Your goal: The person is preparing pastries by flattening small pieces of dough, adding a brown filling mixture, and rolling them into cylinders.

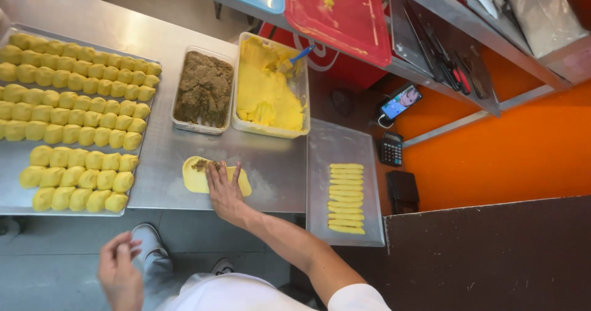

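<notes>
Head view, looking straight down on a steel worktable (pixel 184 157). Right hand (pixel 225 191) lies flat, fingers spread, pressing a flattened yellow dough sheet (pixel 194 179) at the table's near edge, a dab of brown filling (pixel 201 164) on its far end. Left hand (pixel 118 268) hangs off the table, fingers loosely curled, holding nothing I can see. Tubs of brown filling (pixel 204 89) and yellow dough (pixel 268 92) sit just behind, probably for easy reach. Shaped yellow pieces (pixel 74 95) fill the tray on the left; cut dough strips (pixel 346 198) line the tray on the right.
</notes>
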